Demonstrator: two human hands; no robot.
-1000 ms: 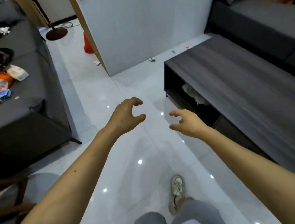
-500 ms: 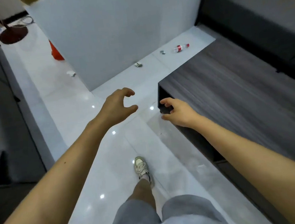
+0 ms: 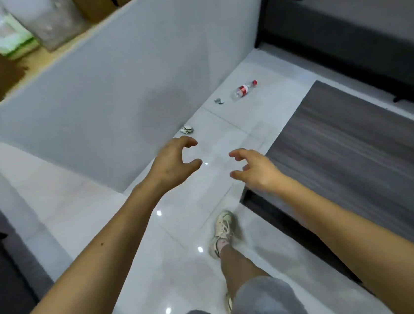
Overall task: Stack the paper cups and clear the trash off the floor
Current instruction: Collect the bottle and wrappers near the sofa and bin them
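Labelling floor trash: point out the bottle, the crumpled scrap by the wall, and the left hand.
bottle (image 3: 244, 91): head view, on its red label.
crumpled scrap (image 3: 186, 129): head view, its middle.
left hand (image 3: 173, 164): head view, back of hand.

Glossy white floor (image 3: 78, 218), dark woodgrain table (image 3: 356, 165), grey sofa (image 3: 352, 19) upper right, clear bottle (image 3: 244, 90) with red label and cap, cream shoe (image 3: 223, 230).

A glossy white tiled floor (image 3: 84, 222) with small light glints fills the centre, with a pale grey partition wall (image 3: 129, 93) across the upper left, a dark wood-grain low table (image 3: 356, 165) at right and a grey fabric sofa (image 3: 352, 11) upper right.
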